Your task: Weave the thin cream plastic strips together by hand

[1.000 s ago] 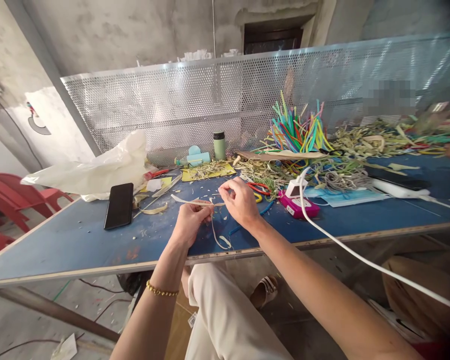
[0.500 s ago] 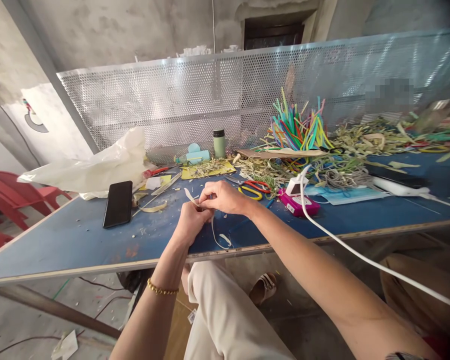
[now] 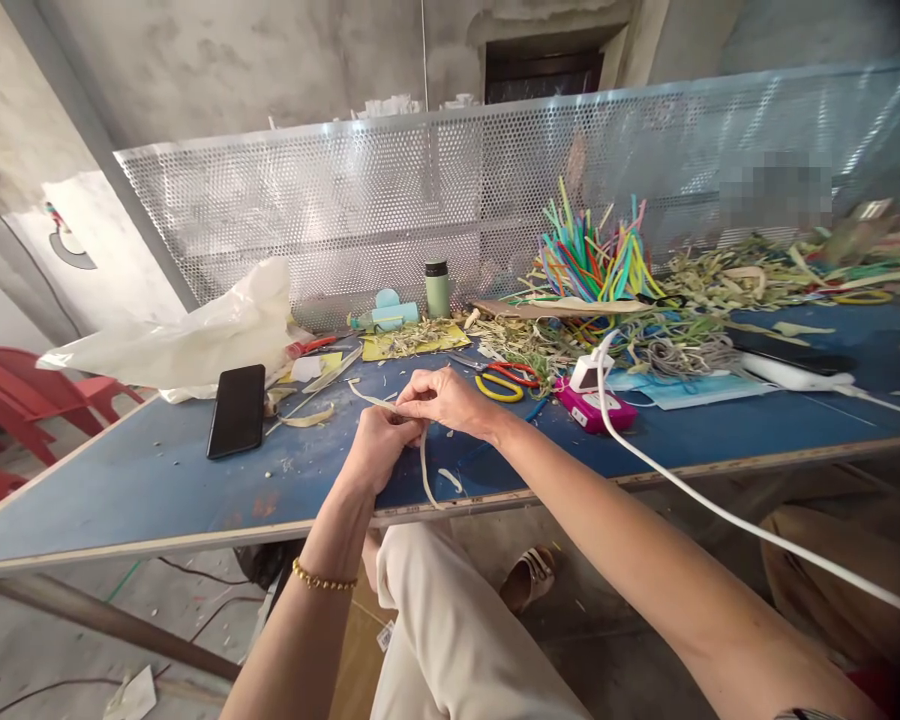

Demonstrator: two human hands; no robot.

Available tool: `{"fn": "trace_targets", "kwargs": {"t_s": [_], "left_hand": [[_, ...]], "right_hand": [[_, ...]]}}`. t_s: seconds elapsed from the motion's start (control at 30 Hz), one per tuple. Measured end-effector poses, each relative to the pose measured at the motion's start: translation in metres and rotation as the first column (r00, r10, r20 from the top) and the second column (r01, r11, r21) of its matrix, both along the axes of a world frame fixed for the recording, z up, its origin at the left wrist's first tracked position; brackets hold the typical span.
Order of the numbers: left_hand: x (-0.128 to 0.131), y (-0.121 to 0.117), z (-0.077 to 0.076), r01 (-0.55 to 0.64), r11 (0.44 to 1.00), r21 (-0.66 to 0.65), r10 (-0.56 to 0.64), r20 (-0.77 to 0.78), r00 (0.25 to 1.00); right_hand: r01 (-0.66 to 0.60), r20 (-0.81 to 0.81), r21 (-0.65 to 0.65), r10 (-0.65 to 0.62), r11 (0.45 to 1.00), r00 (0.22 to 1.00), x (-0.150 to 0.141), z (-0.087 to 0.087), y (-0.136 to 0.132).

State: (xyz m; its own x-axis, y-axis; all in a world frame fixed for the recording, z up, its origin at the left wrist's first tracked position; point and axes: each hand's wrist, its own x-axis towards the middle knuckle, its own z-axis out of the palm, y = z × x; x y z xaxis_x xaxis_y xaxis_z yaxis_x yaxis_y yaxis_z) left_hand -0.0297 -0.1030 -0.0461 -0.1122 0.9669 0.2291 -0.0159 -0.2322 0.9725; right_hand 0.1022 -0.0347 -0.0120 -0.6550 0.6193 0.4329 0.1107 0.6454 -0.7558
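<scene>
- The left hand (image 3: 381, 435) pinches a pale strip (image 3: 368, 397) between thumb and fingers; its loose end juts out beyond that hand.
- The right hand (image 3: 446, 400) presses close beside it, fingertips gripping the same spot.
- A pale length (image 3: 425, 470) trails below both hands to the bench (image 3: 157, 505) edge — same piece or not, I can't tell.
- A slack pinch could let the crossing slip; an uneven tug could split the strip — or an arm could snag the trailing length.
</scene>
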Motion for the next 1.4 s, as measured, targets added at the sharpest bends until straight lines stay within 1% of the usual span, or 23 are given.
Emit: {"fn": "trace_targets", "kwargs": {"t_s": [0.03, 0.1, 0.13, 0.2, 0.27, 0.37, 0.43, 0.5, 0.6, 0.73, 0.8, 0.93, 1.03, 1.13, 1.2, 1.27, 1.4], "left_hand": [[-0.001, 0.000, 0.000, 0.035, 0.999, -0.006, -0.034, 0.061, 0.998], [-0.003, 0.000, 0.001, 0.106, 0.994, -0.019, -0.101, 0.191, 0.977], [-0.004, 0.001, 0.001, 0.135, 0.990, -0.029, -0.124, 0.245, 0.962], [-0.005, 0.002, 0.000, 0.170, 0.984, -0.046, -0.147, 0.319, 0.936], [-0.007, 0.003, -0.001, 0.184, 0.982, -0.044, -0.156, 0.361, 0.920], [-0.008, 0.004, -0.001, 0.185, 0.981, -0.053, -0.149, 0.398, 0.905], [-0.008, 0.004, 0.000, 0.176, 0.982, -0.075, -0.129, 0.420, 0.898], [-0.008, 0.004, 0.001, 0.180, 0.979, -0.096, -0.121, 0.434, 0.893], [-0.007, 0.003, 0.002, 0.205, 0.973, -0.106, -0.140, 0.434, 0.890], [-0.008, 0.004, 0.000, 0.192, 0.978, -0.079, -0.143, 0.415, 0.899], [-0.009, 0.005, -0.001, 0.171, 0.984, -0.059, -0.131, 0.419, 0.899], [-0.010, 0.006, -0.003, 0.161, 0.985, -0.066, -0.119, 0.422, 0.899], [-0.010, 0.006, -0.003, 0.192, 0.978, -0.082, -0.143, 0.409, 0.901], [-0.009, 0.004, -0.001, 0.225, 0.972, -0.068, -0.179, 0.405, 0.897], [-0.008, 0.002, 0.001, 0.243, 0.968, -0.062, -0.197, 0.413, 0.889], [-0.008, 0.000, 0.003, 0.260, 0.964, -0.057, -0.212, 0.424, 0.880], [-0.006, -0.002, 0.005, 0.264, 0.964, -0.035, -0.223, 0.433, 0.873]], "right_hand": [[0.022, -0.002, 0.040, -0.022, 0.999, 1.000, 0.003, 0.002, -0.001], [0.101, -0.056, 0.100, -0.096, 0.990, 0.994, 0.013, 0.007, -0.004], [0.162, -0.079, 0.122, -0.153, 0.979, 0.985, 0.018, 0.009, -0.006], [0.243, -0.058, 0.165, -0.237, 0.956, 0.970, 0.028, 0.009, -0.012], [0.328, -0.030, 0.197, -0.329, 0.924, 0.944, 0.034, 0.005, -0.020], [0.348, 0.071, 0.206, -0.368, 0.915, 0.927, 0.030, -0.009, -0.031], [0.342, 0.094, 0.184, -0.363, 0.922, 0.927, 0.023, -0.018, -0.033], [0.323, 0.048, 0.126, -0.331, 0.938, 0.942, 0.016, -0.024, -0.033], [0.277, -0.023, 0.061, -0.276, 0.959, 0.961, 0.011, -0.028, -0.029], [0.212, -0.049, -0.064, -0.215, 0.975, 0.975, 0.012, -0.027, -0.028], [0.172, -0.046, -0.090, -0.177, 0.981, 0.983, 0.013, -0.026, -0.030], [0.153, -0.035, -0.089, -0.157, 0.984, 0.987, 0.012, -0.025, -0.032], [0.181, -0.019, -0.067, -0.183, 0.981, 0.983, 0.012, -0.025, -0.030], [0.217, -0.004, -0.038, -0.217, 0.975, 0.976, 0.013, -0.026, -0.027], [0.230, 0.005, -0.052, -0.230, 0.972, 0.973, 0.014, -0.026, -0.026], [0.228, 0.005, -0.103, -0.229, 0.968, 0.973, 0.015, -0.025, -0.026], [0.154, -0.046, -0.246, -0.170, 0.957, 0.984, 0.016, -0.019, -0.031]]}}
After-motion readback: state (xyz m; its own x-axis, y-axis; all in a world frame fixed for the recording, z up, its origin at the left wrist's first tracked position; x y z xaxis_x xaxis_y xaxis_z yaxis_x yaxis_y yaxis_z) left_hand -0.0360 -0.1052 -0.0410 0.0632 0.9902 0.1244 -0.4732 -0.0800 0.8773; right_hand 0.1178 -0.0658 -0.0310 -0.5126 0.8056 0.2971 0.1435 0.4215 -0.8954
